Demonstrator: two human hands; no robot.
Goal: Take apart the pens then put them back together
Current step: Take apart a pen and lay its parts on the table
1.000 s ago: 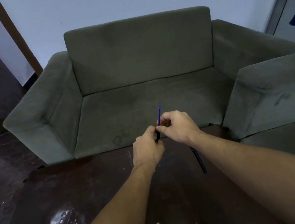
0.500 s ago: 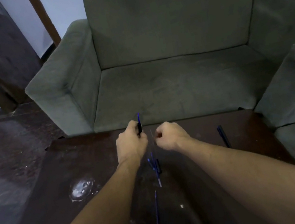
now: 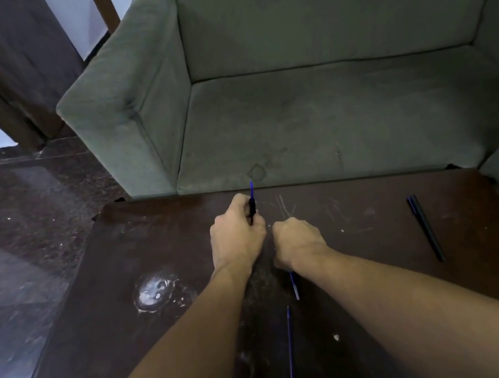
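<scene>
The fingers [image 3: 247, 214] of the left hand [image 3: 236, 237] are curled tight round a dark pen barrel [image 3: 252, 210], which stands nearly upright out of the fist with a thin blue refill tip [image 3: 252, 189] poking from its top end. No brand, label or writing can be read on the barrel or anywhere else here. Just to the right of that barrel, the right hand [image 3: 299, 240] is balled into a fist, its fingers tucked under; whether they pinch some small part cannot be told. The two hands sit close together without touching, above the far middle of the dark wooden table [image 3: 157, 238]. Nearer the person than the barrel, a short blue pen piece [image 3: 294, 285] shows from beneath the right wrist, and nearer still a long thin blue refill [image 3: 290, 353] lies on the table between the forearms. Well to the right of the barrel a whole dark pen [image 3: 425, 227] lies flat on the tabletop. Left of the barrel is a pale smudge [image 3: 154, 292] on the wood. Beyond the barrel, past the table's far edge, stands a grey-green sofa [image 3: 324, 92].
</scene>
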